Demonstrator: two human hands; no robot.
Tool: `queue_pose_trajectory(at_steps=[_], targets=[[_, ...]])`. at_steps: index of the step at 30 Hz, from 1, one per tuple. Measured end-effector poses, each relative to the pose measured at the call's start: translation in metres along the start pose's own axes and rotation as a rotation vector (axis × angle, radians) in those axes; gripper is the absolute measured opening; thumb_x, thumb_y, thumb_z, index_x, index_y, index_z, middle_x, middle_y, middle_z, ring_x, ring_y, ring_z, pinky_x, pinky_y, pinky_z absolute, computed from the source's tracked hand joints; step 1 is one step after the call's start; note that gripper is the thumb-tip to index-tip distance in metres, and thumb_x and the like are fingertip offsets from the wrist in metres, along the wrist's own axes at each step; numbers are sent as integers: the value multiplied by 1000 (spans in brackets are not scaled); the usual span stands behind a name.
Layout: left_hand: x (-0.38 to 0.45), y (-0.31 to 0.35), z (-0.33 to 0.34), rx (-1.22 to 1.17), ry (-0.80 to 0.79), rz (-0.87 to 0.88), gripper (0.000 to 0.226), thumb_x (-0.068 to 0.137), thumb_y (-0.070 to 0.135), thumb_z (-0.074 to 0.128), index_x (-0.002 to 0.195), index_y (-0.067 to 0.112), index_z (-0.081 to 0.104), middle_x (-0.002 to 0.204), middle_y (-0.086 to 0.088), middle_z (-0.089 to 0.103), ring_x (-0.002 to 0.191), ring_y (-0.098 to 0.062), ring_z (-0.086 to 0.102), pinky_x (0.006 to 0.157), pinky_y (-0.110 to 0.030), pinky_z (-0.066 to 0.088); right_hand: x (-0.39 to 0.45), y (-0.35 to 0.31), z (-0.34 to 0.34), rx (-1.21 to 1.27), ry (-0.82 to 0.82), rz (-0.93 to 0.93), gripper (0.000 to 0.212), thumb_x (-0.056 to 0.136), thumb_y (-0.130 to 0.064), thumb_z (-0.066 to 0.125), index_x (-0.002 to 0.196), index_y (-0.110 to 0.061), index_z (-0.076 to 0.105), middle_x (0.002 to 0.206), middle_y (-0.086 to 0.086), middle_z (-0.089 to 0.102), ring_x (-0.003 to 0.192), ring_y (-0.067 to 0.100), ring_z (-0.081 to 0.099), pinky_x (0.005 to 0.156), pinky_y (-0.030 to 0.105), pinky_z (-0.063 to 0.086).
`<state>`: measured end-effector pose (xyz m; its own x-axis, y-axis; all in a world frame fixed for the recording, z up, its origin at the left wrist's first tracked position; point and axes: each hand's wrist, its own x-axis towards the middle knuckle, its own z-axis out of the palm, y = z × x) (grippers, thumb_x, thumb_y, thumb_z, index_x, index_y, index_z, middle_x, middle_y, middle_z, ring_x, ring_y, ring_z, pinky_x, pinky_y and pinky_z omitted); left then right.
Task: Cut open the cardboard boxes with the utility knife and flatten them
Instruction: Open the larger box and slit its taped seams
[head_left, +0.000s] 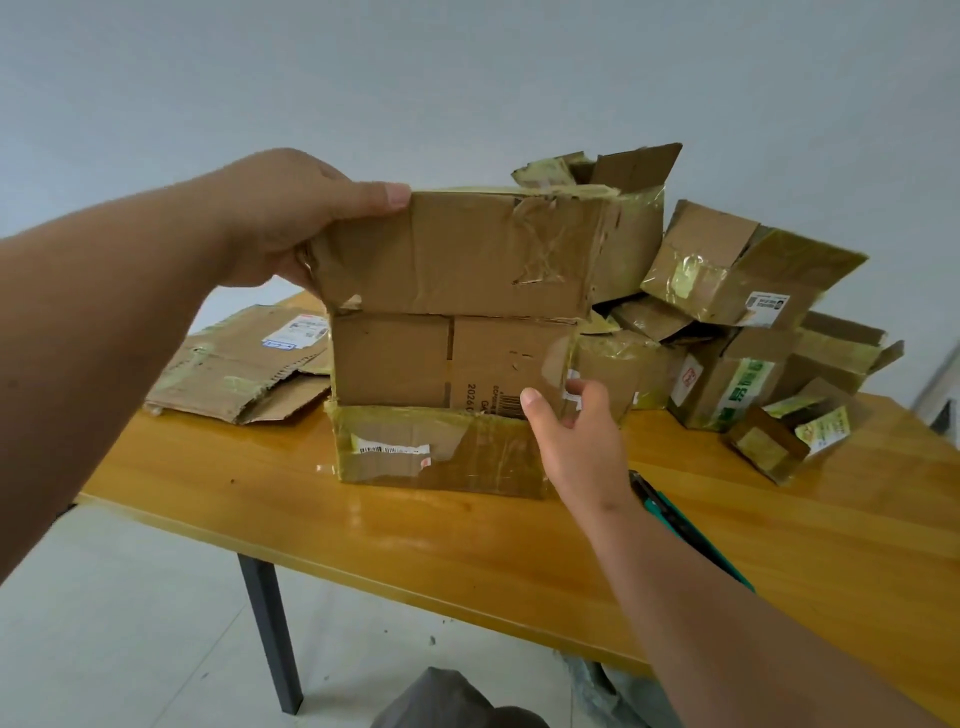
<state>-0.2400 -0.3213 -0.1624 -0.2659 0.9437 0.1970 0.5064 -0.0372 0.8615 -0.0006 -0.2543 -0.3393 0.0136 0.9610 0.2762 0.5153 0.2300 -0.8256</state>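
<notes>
While upright, one box (441, 338), two hands.

Wall (467, 78): plain, pale grey-white, evenly lit.
Floor (130, 623): light tiles.
Surface (467, 545): glossy yellow-orange wood, on a dark metal leg (270, 634).
</notes>
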Motion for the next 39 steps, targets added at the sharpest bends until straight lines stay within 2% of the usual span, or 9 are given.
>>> queue_pose_trajectory(at_steps=[4, 7, 11, 17, 20, 25, 33, 35, 39], targets=[[16, -19, 21, 16, 481, 43, 66, 71, 64, 73, 108, 16, 48, 107, -2, 54, 98, -23, 57, 79, -44, 56, 7, -3, -1, -60, -29, -2, 46, 95, -57, 51, 124, -21, 52, 100, -3, 62, 89, 15, 60, 73, 35, 52], [13, -31, 38, 26, 629, 160, 50, 85, 45, 68, 107, 19, 32, 105, -1, 45, 86, -16, 48, 65, -29, 44, 7, 1, -2, -41, -74, 1, 37, 96, -49, 55, 120, -21, 53, 97, -3, 63, 83, 12, 59, 63, 26, 45], [12, -40, 58, 250, 560, 220, 28, 95, 37, 55, 111, 20, 40, 118, -4, 43, 93, -22, 48, 74, -33, 38, 2, 6, -2, 73, -159, 86, 29, 99, -39, 55, 123, -24, 47, 94, -9, 60, 75, 4, 55, 54, 16, 37], [10, -50, 73, 539, 310, 216, 94, 61, 73, 71, 134, 30, 33, 150, -5, 18, 126, -33, 41, 101, -48, 43, 10, -2, 0, 366, -204, 291, 30, 99, -17, 55, 126, -23, 44, 99, -7, 57, 79, 3, 49, 57, 22, 36], [14, -59, 70, 712, 258, 180, 103, 58, 75, 71, 141, 33, 29, 158, -2, 4, 137, -41, 30, 108, -54, 34, 9, -3, 1, 421, -205, 320, 34, 97, -6, 51, 127, -22, 45, 103, -3, 57, 81, 7, 50, 58, 25, 37], [22, -62, 68, 834, 271, 119, 75, 77, 69, 60, 138, 30, 39, 145, -4, 41, 125, -37, 41, 100, -52, 39, 0, -2, 14, 326, -86, 269, 29, 95, -6, 48, 115, -26, 47, 111, 4, 63, 74, 13, 55, 52, 29, 47], [25, -56, 72, 859, 238, 114, 73, 75, 71, 59, 133, 29, 44, 136, -4, 49, 121, -36, 45, 94, -48, 41, -19, 3, 0, 400, -217, 261, 59, 93, 11, 45, 138, -28, 40, 119, -7, 56, 76, 4, 55, 47, 8, 43], [24, -55, 71, 904, 240, 103, 81, 70, 78, 58, 132, 29, 43, 133, -4, 50, 119, -36, 46, 91, -47, 42, -24, 5, -6, 403, -292, 255, 70, 92, 13, 47, 144, -31, 35, 126, -7, 52, 94, 4, 55, 59, 6, 45], [23, -52, 76, 993, 266, 106, 80, 67, 81, 56, 127, 28, 45, 126, -5, 52, 114, -37, 48, 90, -48, 40, -40, 21, -10, 347, -469, 171, 100, 84, 17, 53, 154, -43, 12, 157, -11, 29, 146, 15, 26, 105, 30, 37]])
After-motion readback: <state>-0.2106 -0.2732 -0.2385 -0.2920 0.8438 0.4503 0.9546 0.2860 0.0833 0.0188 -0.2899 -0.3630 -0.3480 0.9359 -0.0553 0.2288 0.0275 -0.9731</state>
